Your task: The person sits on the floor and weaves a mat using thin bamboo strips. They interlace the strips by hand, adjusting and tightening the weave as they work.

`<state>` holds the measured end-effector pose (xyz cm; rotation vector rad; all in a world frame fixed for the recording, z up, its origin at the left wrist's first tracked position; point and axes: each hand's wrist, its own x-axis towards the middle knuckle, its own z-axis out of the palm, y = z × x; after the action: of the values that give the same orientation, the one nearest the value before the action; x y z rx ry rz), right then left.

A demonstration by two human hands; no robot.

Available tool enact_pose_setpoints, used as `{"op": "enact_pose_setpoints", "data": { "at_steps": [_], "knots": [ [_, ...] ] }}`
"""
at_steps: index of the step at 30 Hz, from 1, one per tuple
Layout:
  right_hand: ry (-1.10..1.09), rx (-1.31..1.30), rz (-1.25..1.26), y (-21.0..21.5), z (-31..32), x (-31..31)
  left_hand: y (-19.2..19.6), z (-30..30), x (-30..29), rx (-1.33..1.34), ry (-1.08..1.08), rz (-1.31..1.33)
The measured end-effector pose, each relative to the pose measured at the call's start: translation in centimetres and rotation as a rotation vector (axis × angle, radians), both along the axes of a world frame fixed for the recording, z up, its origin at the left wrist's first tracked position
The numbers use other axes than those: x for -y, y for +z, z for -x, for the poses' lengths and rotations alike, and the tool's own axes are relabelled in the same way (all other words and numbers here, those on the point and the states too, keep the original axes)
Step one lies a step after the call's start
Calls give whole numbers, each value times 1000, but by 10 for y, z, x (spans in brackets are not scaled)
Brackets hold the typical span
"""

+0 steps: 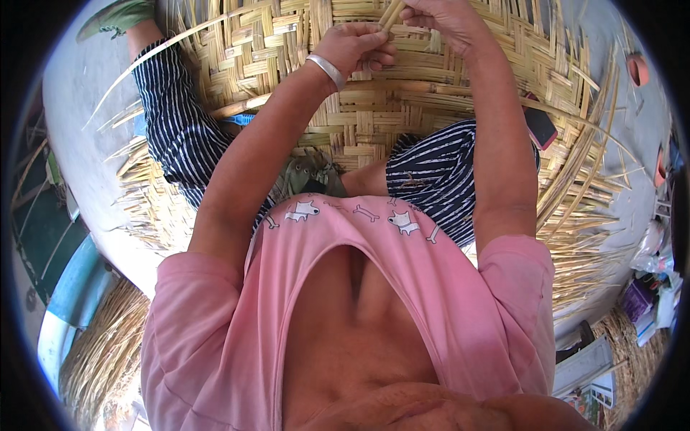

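Pinching pale strip (pixel 391 16) over woven mat (pixel 428 70) in closed grip of left hand (pixel 353 49), presumably for steadiness, beside right hand (pixel 447 23) of indeterminable grip.

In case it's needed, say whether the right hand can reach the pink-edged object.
Probably yes: the pink-edged object lies mostly uncovered beside the right forearm, though the right hand is at a strip.

Straw-yellow woven mat (pixel 431 65), made of flat strips crossing over and under, spread across the far middle and running out of view at the far edge, with loose ends splayed left and right. Above it, a slim tan strip (pixel 392 14), pinched, partly covered, slanting far-right.
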<state>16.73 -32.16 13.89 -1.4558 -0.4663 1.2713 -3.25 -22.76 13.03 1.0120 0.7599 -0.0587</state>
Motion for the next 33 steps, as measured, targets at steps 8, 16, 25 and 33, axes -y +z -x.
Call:
{"op": "enact_pose_setpoints", "data": {
  "at_steps": [8,16,25,33],
  "knots": [
    [-55,83,-183,-8,5,-7,10,-17,-8,-41,330,-114],
    [-300,139,-185,6,-12,-4,-30,-3,-30,26,193,-438],
    [-1,708,-81,-27,1,-18,-19,-9,-21,-73,-201,-1394],
    [43,533,-23,-25,-8,-29,-11,-46,-38,-474,-543,-1407]
  ]
}}
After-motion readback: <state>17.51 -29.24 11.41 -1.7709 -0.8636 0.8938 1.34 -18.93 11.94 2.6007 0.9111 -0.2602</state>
